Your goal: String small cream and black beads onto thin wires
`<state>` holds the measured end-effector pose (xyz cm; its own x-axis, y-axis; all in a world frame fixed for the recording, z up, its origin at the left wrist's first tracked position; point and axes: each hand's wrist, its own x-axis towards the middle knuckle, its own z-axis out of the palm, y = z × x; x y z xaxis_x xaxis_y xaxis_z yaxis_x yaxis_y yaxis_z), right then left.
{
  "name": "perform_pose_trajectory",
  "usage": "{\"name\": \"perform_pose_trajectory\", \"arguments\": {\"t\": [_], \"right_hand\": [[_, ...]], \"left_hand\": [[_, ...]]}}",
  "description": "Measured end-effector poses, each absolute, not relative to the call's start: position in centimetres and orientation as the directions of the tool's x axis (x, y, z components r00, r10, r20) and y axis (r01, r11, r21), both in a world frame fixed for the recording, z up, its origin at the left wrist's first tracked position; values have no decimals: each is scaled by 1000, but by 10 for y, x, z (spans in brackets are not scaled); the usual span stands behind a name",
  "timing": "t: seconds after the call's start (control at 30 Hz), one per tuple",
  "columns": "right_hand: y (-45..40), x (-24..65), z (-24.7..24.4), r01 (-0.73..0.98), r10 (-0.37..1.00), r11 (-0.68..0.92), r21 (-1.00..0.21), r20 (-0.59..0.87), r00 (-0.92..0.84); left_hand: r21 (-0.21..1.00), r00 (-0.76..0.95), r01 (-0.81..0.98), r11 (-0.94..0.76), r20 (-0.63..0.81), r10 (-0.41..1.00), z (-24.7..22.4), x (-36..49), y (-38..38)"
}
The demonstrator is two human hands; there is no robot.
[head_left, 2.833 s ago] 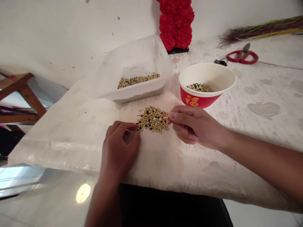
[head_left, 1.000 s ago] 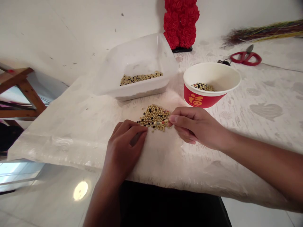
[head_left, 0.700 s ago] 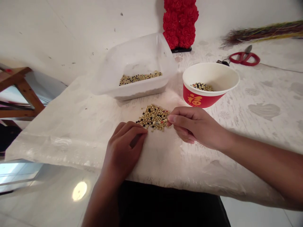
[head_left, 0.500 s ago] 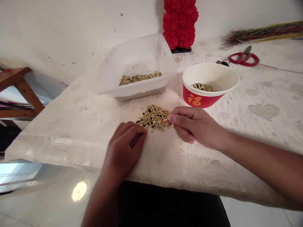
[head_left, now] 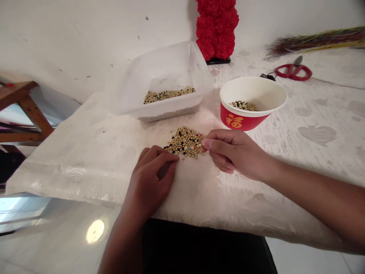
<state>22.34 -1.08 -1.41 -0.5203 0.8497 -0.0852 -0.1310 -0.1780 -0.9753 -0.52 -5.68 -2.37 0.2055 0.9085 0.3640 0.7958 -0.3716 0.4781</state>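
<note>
A small pile of beads (head_left: 186, 139), mostly tan with some black and a few coloured ones, lies on the table cover. At its lower left edge, my left hand (head_left: 152, 175) rests with thumb and forefinger tips pressed together. From the other side my right hand (head_left: 232, 150) pinches at the pile's right edge, its lower fingers curled under. Whatever is between either pair of fingertips is too small to make out. Just behind my right hand stands a red paper bowl (head_left: 251, 121) with a white inside, holding more beads (head_left: 243, 105).
Behind the pile, a translucent plastic tub (head_left: 168, 108) contains similar beads. A red rose-covered ornament (head_left: 216, 30) stands against the wall. Red-handled scissors (head_left: 293, 71) and a bundle of coloured strands (head_left: 313, 40) lie back right. A wooden stool (head_left: 31, 110) is beyond the table's left edge.
My left hand has shifted very slightly to the right along the pile's edge. My right hand keeps its pinch in nearly the same spot.
</note>
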Motion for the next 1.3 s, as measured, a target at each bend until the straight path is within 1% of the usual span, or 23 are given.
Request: {"name": "perform_pose_trajectory", "arguments": {"t": [0.37,0.43,0.5,0.6,0.73,0.83,0.93,1.13,1.3], "right_hand": [[-10,223,-17,-132,847,-176,-975,-82,-525],[-10,224,-17,-122,849,-170,-978,-83,-522],[-10,224,-16,-111,851,-168,-980,-87,-518],[-11,224,-14,-86,853,-170,-982,-103,-512],[-13,222,-12,-31,849,-128,-991,-93,-521],[-15,221,-10,31,850,-96,-995,-98,-518],[-16,220,-8,89,858,-81,-993,-115,-501],[-16,219,-5,156,863,-70,-985,-138,-487],[-17,219,-6,201,865,-28,-979,-124,-485]], "left_hand": [[526,157,796,-298,296,942,-22,-7,-53],[579,98,778,-242,269,958,-21,-7,-54],[650,10,745,-152,216,976,-18,-8,-56],[748,-87,661,-66,164,983,-16,-12,-58],[853,-125,513,-99,188,974,-15,-19,-60],[903,-135,417,-104,174,976,-14,-22,-60],[926,-145,363,-101,163,976,-11,-20,-62],[952,-227,286,-106,175,958,-8,-9,-65],[951,-150,290,-109,158,976,-10,-16,-64]]}}
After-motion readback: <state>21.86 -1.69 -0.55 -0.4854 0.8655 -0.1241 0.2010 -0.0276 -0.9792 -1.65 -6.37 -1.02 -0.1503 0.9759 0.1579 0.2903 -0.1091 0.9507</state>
